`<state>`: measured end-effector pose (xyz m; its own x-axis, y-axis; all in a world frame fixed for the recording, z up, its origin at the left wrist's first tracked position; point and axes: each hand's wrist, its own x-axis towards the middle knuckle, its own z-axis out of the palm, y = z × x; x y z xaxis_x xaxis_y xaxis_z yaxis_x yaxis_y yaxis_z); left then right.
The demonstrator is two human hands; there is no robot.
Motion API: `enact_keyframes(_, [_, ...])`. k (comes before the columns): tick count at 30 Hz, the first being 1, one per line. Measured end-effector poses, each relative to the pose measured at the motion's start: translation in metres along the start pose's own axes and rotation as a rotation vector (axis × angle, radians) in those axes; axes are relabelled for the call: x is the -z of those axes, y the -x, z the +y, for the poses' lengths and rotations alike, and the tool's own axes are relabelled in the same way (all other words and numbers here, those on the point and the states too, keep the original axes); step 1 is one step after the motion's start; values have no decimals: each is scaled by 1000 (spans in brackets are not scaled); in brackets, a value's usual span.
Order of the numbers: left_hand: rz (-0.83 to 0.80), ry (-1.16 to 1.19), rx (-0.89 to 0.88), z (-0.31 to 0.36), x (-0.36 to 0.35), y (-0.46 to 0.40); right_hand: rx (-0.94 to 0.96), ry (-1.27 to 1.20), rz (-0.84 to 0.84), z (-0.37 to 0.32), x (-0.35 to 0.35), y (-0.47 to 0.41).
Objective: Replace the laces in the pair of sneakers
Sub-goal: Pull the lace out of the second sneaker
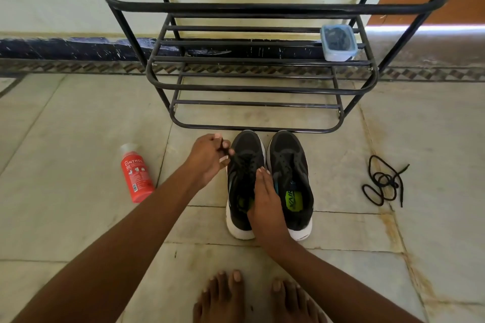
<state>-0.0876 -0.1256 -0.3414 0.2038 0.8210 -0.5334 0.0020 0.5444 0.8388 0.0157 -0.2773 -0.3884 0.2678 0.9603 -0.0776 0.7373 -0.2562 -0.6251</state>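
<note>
A red bottle (136, 174) lies on its side on the tiled floor (78, 217) at the far left, its clear cap pointing away; white lettering on it reads "GINTHOL", and the smaller print below is too fine to make out. To its right the left hand (207, 158) pinches a black lace (226, 150) between thumb and fingers, just beside the toe of the left sneaker (242, 183), a black shoe with a white sole that stands with its toe toward the black metal shoe rack (262, 84). The right hand (265, 196) rests on that sneaker with its fingers laid straight over the tongue and collar. Touching it on the right stands the right sneaker (290, 181), unlaced, with a yellow-green insole printed "XAIR". On the rack's middle shelf, toward the right end, sits a clear plastic box (339, 42) with dark contents. Well apart on the floor at the right lies a loose black lace (383, 182) in a tangle. Bare feet (252, 296) show at the bottom edge.
</note>
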Motion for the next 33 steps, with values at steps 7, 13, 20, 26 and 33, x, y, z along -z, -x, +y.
enact_keyframes(7, [-345,-958,-495,-13,25,-3,-33,25,-23,-4,4,0])
enact_keyframes(13, [-502,-1346,-520,15,30,-6,-29,36,-47,-3,6,-1])
enact_keyframes(20, [-177,-217,-383,18,8,12,-43,38,-67,-5,8,1])
enact_keyframes(26, [-256,-991,-706,17,34,0,-47,32,-70,-4,7,0])
enact_keyframes(33, [-294,-1317,-779,-27,50,11,14,-110,121,-9,17,-10])
